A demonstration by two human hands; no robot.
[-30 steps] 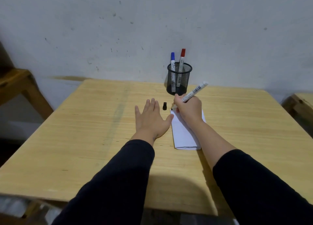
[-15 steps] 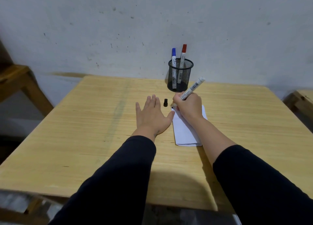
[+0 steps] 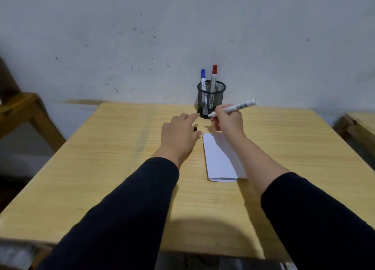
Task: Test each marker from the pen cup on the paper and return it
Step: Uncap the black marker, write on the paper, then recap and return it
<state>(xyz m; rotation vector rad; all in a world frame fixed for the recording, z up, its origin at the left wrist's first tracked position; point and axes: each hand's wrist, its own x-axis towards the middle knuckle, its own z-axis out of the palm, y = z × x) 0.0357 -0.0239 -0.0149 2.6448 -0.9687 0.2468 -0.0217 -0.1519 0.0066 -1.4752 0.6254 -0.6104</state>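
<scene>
On the wooden table (image 3: 101,168), against the wall, my two hands work just in front of the mesh pen cup (image 3: 211,100). My right hand (image 3: 229,121) is raised off the surface and pinches an uncapped white marker (image 3: 233,107) between thumb and fingers; the marker lies nearly level, its tip pointing left toward the cup's base, its tail pointing right. My left hand (image 3: 179,134) is loosely spread, fingers extended toward the cup, holding nothing; whether it touches the table I cannot tell. A small black cap (image 3: 195,129) lies on the table just beside the left hand's fingers. The folded white paper (image 3: 220,158) lies flat below the right hand, with a short dark mark at its far left corner. Two markers stand upright in the cup: a blue-capped marker (image 3: 203,79) on the left, a red-capped marker (image 3: 214,77) on the right.
</scene>
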